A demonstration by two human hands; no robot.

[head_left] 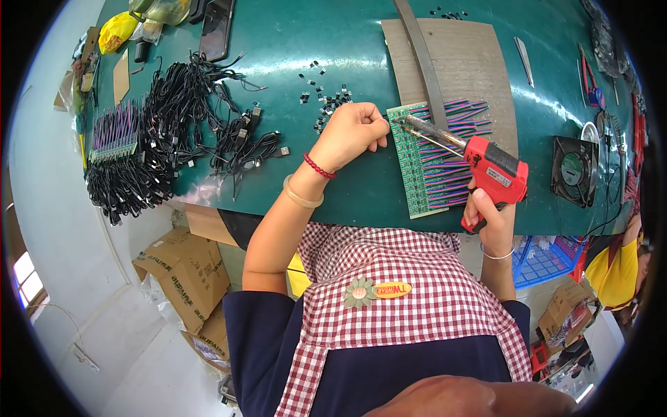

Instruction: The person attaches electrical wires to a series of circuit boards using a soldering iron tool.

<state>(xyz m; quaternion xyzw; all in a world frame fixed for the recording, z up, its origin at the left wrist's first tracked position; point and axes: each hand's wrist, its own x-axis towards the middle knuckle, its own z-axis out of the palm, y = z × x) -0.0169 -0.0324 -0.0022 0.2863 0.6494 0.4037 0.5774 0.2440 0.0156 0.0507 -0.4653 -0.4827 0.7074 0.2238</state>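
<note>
My right hand (490, 221) grips a red soldering gun (495, 175) by its handle, its metal tip resting at the top left corner of a green circuit board (411, 174). Striped coloured wires (455, 156) run off the board to the right. My left hand (354, 132) is closed in a loose fist beside the board's left edge, fingertips pinched at the tip of the gun; what it pinches is too small to tell. The board lies partly on a grey wooden panel (472, 62) on the green table (333, 48).
Small black components (326, 104) are scattered above my left hand. Piles of black cables (187, 132) and another wired strip (112, 132) lie at left. A phone (217, 28) sits at top, a small fan (573, 170) at right, cardboard boxes (184, 267) on the floor.
</note>
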